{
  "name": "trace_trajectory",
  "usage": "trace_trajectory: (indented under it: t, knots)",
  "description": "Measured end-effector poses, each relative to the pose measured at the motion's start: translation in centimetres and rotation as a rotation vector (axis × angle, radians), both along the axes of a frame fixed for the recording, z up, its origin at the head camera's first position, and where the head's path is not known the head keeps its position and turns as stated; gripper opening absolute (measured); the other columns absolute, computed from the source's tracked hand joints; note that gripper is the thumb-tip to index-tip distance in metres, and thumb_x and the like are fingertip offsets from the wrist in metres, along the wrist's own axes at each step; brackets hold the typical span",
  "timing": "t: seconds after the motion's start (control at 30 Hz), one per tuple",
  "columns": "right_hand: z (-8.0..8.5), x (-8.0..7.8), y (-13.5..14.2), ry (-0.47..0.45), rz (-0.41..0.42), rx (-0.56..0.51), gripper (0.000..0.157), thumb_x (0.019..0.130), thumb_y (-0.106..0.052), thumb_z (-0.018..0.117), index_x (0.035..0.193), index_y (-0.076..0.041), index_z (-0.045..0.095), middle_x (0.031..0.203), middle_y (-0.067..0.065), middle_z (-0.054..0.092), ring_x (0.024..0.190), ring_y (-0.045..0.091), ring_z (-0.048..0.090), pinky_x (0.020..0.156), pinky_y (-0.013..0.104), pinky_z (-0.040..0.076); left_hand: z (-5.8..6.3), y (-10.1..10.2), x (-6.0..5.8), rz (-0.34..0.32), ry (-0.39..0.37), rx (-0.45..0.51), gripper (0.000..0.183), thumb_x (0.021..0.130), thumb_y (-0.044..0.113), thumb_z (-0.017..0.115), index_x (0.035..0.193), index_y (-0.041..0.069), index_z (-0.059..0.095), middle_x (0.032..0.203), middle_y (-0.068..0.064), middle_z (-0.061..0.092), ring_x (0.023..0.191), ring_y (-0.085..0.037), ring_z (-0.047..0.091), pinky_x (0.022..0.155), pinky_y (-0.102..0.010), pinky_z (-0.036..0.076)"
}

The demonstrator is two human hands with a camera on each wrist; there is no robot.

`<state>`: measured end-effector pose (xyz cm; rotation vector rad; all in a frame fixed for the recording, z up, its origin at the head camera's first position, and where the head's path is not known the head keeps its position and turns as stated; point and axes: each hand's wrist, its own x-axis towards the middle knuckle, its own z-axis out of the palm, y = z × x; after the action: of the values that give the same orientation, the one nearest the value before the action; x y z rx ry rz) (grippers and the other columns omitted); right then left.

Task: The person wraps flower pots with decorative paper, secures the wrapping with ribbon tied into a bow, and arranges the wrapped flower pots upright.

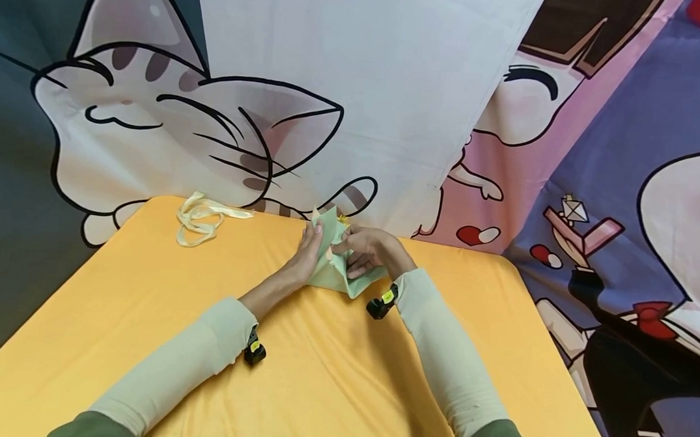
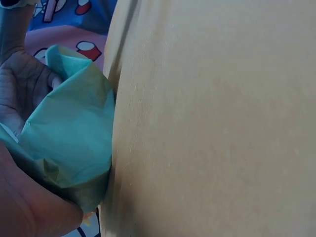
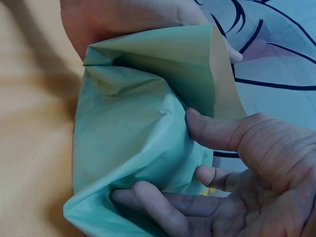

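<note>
A sheet of pale green wrapping paper point(image 1: 331, 270), creased and folded into a loose cone, is held above the table between both hands. The left hand point(image 1: 309, 250) holds it from the left side, with the paper lying against its palm; some of its fingers are hidden behind the sheet. On the other side the right hand point(image 1: 372, 249) grips a fold of the paper point(image 3: 133, 138), thumb on the near face and fingers tucked into the lower fold. A small yellow thing point(image 1: 343, 219) peeks out behind the paper's top; its kind cannot be told.
A looped cream ribbon point(image 1: 200, 222) lies near the table's far left edge. Yellow cloth covers the table point(image 1: 296, 372). Behind it hangs a printed backdrop point(image 1: 357, 62) with a cartoon cat. Each wrist wears a small black camera point(image 1: 254, 351).
</note>
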<state>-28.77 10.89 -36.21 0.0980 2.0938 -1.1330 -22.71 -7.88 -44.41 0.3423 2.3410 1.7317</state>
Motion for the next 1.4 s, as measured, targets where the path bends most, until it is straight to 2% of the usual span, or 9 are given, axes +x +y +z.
trace_trajectory:
  t: [0.13,0.27,0.4,0.6,0.73,0.87,1.1,1.27,1.4]
  knots:
    - [-0.1,0.1,0.5,-0.021,0.034,-0.041,0.041,0.119,-0.038,0.058,0.148,-0.016,0.041,0.138,0.034,0.069,0.094,0.036,0.078,0.081,0.042,0.071,0.0,-0.1,0.2,-0.009,-0.002,-0.021,0.082,0.113,0.074,-0.001,0.180,0.028,-0.017,0.185,-0.002,-0.036,0.174,-0.035,-0.031,0.137,-0.073,-0.016]
    - [0.1,0.1,0.9,-0.042,0.043,-0.061,0.082,0.115,-0.073,0.038,0.170,-0.013,0.031,0.153,0.043,0.060,0.111,0.047,0.080,0.089,0.049,0.071,0.2,0.1,0.2,-0.014,0.003,-0.055,0.084,0.112,0.078,0.001,0.179,0.032,-0.017,0.184,0.002,-0.036,0.174,-0.032,-0.031,0.137,-0.073,-0.015]
    - [0.4,0.3,0.6,-0.032,0.053,-0.033,0.107,0.107,-0.080,0.051,0.181,-0.015,0.011,0.159,0.045,0.054,0.121,0.051,0.077,0.093,0.052,0.070,0.6,0.2,0.2,-0.025,0.010,-0.079,0.085,0.111,0.080,-0.001,0.179,0.032,-0.016,0.185,0.002,-0.035,0.174,-0.033,-0.031,0.137,-0.074,-0.014]
    - [0.3,0.5,0.1,0.004,0.046,0.004,0.092,0.109,-0.052,0.072,0.176,-0.016,0.019,0.148,0.041,0.062,0.101,0.042,0.080,0.091,0.050,0.071,0.5,0.1,0.2,-0.020,0.027,-0.049,0.082,0.112,0.075,-0.005,0.181,0.031,-0.011,0.186,-0.001,-0.033,0.174,-0.033,-0.030,0.137,-0.075,-0.013]
    - [0.2,0.6,0.1,0.025,0.053,0.003,0.074,0.113,-0.045,0.069,0.167,-0.014,0.028,0.138,0.036,0.066,0.093,0.037,0.078,0.090,0.049,0.071,0.4,0.1,0.2,-0.004,0.020,-0.022,0.083,0.113,0.075,-0.003,0.181,0.029,-0.012,0.187,-0.001,-0.030,0.175,-0.031,-0.029,0.138,-0.073,-0.014]
    - [0.1,0.5,0.0,0.054,0.056,0.012,0.058,0.117,-0.052,0.057,0.155,-0.013,0.040,0.131,0.034,0.071,0.092,0.037,0.078,0.088,0.050,0.071,0.4,0.1,0.3,0.018,0.010,-0.021,0.084,0.113,0.075,0.001,0.181,0.028,-0.012,0.188,-0.002,-0.028,0.176,-0.031,-0.026,0.140,-0.070,-0.012]
    - [-0.3,0.5,-0.9,0.124,0.002,0.113,0.085,0.116,-0.071,0.032,0.162,0.000,0.046,0.116,0.035,0.074,0.087,0.040,0.080,0.082,0.049,0.071,0.1,0.3,0.3,0.013,0.056,-0.133,0.083,0.115,0.074,0.003,0.183,0.026,-0.003,0.188,-0.002,-0.029,0.177,-0.035,-0.022,0.141,-0.070,-0.007]
    - [-0.7,0.2,-2.0,0.155,-0.023,0.219,0.079,0.120,-0.062,0.024,0.153,0.003,0.055,0.110,0.032,0.072,0.086,0.039,0.078,0.079,0.047,0.070,0.0,0.5,0.2,0.006,0.062,-0.157,0.071,0.122,0.054,0.018,0.183,0.024,-0.002,0.188,-0.003,-0.028,0.177,-0.034,-0.022,0.141,-0.070,-0.005]
    - [-0.7,0.1,-2.7,0.206,0.006,0.296,0.074,0.123,-0.053,0.021,0.154,0.004,0.057,0.105,0.031,0.074,0.084,0.038,0.080,0.076,0.046,0.070,0.1,0.4,0.1,0.007,0.040,-0.118,0.073,0.122,0.051,0.030,0.183,0.025,-0.002,0.187,0.000,-0.030,0.176,-0.032,-0.025,0.140,-0.072,-0.006]
